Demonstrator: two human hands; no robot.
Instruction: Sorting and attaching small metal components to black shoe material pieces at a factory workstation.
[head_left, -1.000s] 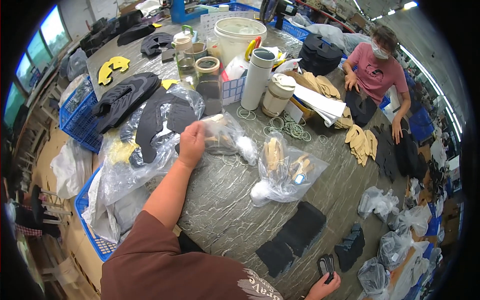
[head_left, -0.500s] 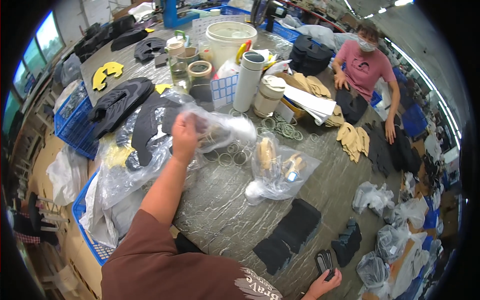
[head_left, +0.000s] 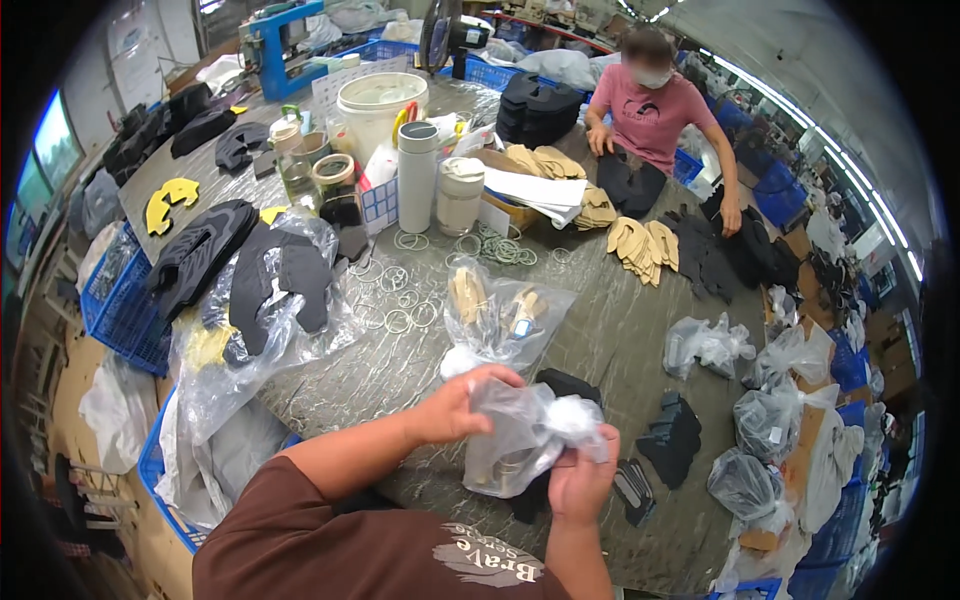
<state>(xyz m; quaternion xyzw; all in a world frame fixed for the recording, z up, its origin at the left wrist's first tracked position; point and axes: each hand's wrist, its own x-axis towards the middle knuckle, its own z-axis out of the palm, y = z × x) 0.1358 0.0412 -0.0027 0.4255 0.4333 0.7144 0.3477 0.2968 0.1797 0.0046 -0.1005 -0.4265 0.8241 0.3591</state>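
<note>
Near the table's front, a clear plastic bag (head_left: 505, 462) with a white bunched part hangs between my two hands. My left hand (head_left: 462, 408) grips it on its left side, fingers partly hidden by the film. On the other side my right hand (head_left: 583, 485) pinches it just below the white bunch. Something pale shows inside, too blurred to name. Just beyond lies another clear bag (head_left: 535, 310) holding tan cut pieces. Stacks of black cut pieces (head_left: 670, 438) lie to the right, and a small grey-black bundle (head_left: 633, 490) rests beside my right hand.
Rubber bands (head_left: 400, 300) are scattered at mid-table. Behind them stand a white flask (head_left: 417, 178), a jar (head_left: 460, 195) and a white bucket (head_left: 380, 115). Black pieces on plastic lie left. A co-worker (head_left: 650, 115) handles black pieces at the far right. Knotted bags (head_left: 708, 345) line the right edge.
My left hand has brought the plastic bag from the left of the table to the front. My right hand has left the grey-black bundle and now holds the bag too. The view has shifted.
</note>
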